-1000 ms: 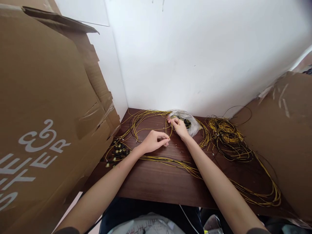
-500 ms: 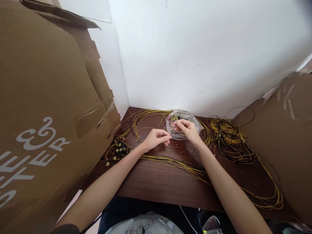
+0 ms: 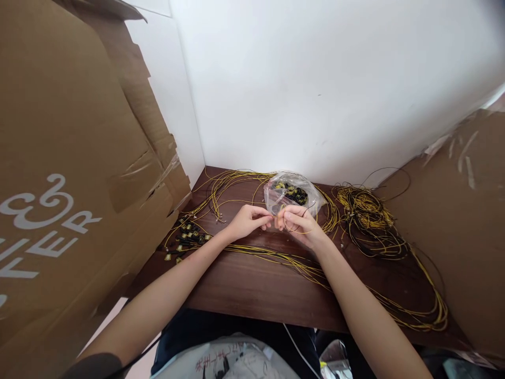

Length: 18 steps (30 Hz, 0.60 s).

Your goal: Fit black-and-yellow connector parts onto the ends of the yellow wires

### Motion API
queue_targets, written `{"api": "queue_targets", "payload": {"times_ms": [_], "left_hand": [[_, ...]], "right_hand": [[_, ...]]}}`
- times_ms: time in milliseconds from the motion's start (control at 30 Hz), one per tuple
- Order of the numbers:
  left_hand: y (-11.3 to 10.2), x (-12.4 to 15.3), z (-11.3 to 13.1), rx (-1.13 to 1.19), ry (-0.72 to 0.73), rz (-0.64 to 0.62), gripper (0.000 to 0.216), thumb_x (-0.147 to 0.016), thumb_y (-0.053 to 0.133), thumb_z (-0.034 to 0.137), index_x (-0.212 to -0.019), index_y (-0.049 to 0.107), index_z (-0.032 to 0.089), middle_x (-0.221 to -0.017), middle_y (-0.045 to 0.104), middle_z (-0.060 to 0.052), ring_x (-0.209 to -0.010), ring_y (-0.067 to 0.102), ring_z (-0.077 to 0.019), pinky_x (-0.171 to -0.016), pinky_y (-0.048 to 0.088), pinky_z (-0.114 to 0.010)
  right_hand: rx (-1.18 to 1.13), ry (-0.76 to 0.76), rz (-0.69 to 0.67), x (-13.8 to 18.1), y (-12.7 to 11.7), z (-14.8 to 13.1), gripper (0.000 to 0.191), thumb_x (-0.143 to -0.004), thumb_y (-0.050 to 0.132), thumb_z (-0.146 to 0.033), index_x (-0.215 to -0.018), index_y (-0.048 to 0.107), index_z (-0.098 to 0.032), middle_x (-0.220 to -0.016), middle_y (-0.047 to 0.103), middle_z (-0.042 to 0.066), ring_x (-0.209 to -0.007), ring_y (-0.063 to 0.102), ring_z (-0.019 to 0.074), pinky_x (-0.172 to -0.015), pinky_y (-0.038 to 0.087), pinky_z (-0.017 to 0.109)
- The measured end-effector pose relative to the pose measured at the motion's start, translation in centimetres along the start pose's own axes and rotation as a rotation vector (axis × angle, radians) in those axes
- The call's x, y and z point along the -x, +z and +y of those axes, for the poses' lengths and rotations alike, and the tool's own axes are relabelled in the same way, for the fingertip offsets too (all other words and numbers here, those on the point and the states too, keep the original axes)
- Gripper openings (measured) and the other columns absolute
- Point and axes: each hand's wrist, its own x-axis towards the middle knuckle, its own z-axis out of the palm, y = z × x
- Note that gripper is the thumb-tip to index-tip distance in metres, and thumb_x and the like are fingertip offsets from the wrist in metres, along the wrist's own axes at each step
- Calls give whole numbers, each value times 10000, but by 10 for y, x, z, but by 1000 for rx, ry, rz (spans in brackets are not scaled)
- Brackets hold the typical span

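Observation:
My left hand (image 3: pixel 251 220) is closed in a pinch at the middle of the table, its fingertips meeting those of my right hand (image 3: pixel 303 225). Both hands grip a thin yellow-and-black wire (image 3: pixel 299 231), which loops across my right fingers. The piece between the fingertips is too small to make out. Just behind the hands lies a clear plastic bag (image 3: pixel 271 196) with small black and yellow parts (image 3: pixel 299 195) in it. Left of my left forearm sits a cluster of black connectors with yellowish ends (image 3: pixel 189 235).
Yellow wires (image 3: pixel 215 196) curve along the back left of the brown table (image 3: pixel 252 287). A wire bundle (image 3: pixel 272 255) runs under my forearms. A tangled coil (image 3: pixel 365 216) lies at right. Cardboard boxes (image 3: pixel 79 116) (image 3: pixel 465 210) flank the table, with a white wall (image 3: pixel 300 89) behind.
My hands have come together, fingertips now meeting. My right hand has lowered from in front of the bag, so the parts inside show more. The view has shifted slightly.

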Motion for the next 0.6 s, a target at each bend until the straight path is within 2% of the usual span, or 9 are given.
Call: {"api": "queue_targets", "payload": {"times_ms": [67, 167, 267, 400, 467, 600], "left_hand": [[0, 0, 0, -33, -5, 12, 255, -769, 626, 326, -806, 674, 79, -678, 660, -58, -582, 570, -102, -611, 470, -225], [0, 0, -1, -58, 3, 13, 262, -784, 608, 324, -848, 679, 81, -675, 659, -58, -588, 579, -106, -617, 474, -227], [0, 0, -2, -59, 17, 8, 273, -800, 587, 322, -874, 679, 76, -668, 654, -57, -592, 582, -108, -615, 476, -227], [0, 0, -3, -76, 25, 5, 281, -807, 580, 314, -898, 677, 67, -680, 655, -64, -596, 581, -108, -612, 479, -225], [-1, 0, -5, -85, 31, 5, 282, -809, 576, 311, -910, 676, 67, -688, 658, -66, -599, 581, -106, -614, 479, -223], [-2, -1, -8, -102, 40, 7, 283, -813, 566, 295, -934, 673, 62, -718, 670, -80, -609, 583, -105, -626, 481, -226]], "right_hand": [[-61, -44, 52, 0, -3, -1, 170, -683, 716, -358, -731, 683, -199, -556, 574, -16, -563, 532, 117, -578, 444, 273], [-112, -154, 199, -3, -10, -1, 178, -677, 720, -366, -753, 668, -214, -527, 505, -37, -551, 496, 106, -598, 461, 276], [-222, -263, 351, -5, -16, -1, 134, -703, 696, -334, -799, 659, -248, -551, 511, -45, -592, 507, 102, -665, 483, 265], [-429, -324, 479, -6, -20, -7, 75, -718, 670, -208, -777, 646, -247, -564, 530, -54, -589, 516, 87, -613, 489, 220], [-531, -357, 526, -5, -23, -12, 71, -738, 650, -167, -774, 635, -227, -574, 545, -58, -582, 524, 75, -579, 489, 205], [-724, -470, 533, -1, -35, -20, 83, -770, 619, -114, -805, 619, -188, -606, 584, -69, -590, 549, 38, -555, 487, 161]]}}
